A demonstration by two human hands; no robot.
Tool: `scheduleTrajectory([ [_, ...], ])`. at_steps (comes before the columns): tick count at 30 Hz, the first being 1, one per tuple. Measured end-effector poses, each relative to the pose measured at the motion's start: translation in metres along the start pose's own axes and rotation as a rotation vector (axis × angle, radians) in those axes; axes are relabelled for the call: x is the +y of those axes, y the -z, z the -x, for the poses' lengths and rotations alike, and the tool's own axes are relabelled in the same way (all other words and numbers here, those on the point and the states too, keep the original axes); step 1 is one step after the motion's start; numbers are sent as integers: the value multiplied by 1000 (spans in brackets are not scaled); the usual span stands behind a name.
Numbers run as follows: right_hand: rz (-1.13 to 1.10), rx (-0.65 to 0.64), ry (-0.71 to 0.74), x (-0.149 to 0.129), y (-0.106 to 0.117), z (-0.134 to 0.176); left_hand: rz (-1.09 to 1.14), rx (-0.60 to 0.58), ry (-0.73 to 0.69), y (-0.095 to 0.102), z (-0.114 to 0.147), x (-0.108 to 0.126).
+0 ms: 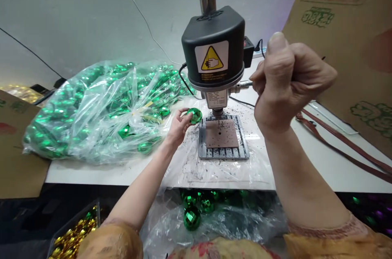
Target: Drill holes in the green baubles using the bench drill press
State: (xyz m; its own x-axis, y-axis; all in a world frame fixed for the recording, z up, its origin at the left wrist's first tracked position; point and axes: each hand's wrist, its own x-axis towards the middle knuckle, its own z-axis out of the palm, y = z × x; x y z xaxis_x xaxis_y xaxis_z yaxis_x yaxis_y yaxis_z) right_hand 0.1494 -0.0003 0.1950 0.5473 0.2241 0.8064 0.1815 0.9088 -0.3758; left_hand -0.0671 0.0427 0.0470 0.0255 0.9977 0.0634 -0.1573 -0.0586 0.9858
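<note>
Between the fingertips of my left hand [180,126] is a shiny green faceted ball [194,116], held just left of the drill press base plate [243,150]. A square brown board [222,134] with a small dark hole lies on that plate. Above it stands the black-topped drill press [212,46]; its chuck is over the board. My right hand [284,75] is closed in a fist, thumb up, at the press's right side. A metal feed lever [245,84] runs from the press toward this fist, which hides its grip.
A clear plastic bag [101,112] of green balls fills the table's left. Dark shavings litter the plate and plastic sheet. Below the table edge lie more green balls [192,218] and a bin of gold ones [73,234]. Cardboard [346,46] and a brown strap [343,140] are at right.
</note>
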Motion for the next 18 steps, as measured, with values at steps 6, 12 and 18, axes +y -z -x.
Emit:
scheduleTrajectory([
  [6, 48, -7, -15, -1, 1, 2, -78, -86, -6, -30, 25, -29],
  [12, -1, -33, -25, -3, 5, 4, -274, -123, -63, -34, 24, -38],
  [18, 9, -47, -27, -3, 6, 4, -364, -188, -177, -38, 23, -39],
])
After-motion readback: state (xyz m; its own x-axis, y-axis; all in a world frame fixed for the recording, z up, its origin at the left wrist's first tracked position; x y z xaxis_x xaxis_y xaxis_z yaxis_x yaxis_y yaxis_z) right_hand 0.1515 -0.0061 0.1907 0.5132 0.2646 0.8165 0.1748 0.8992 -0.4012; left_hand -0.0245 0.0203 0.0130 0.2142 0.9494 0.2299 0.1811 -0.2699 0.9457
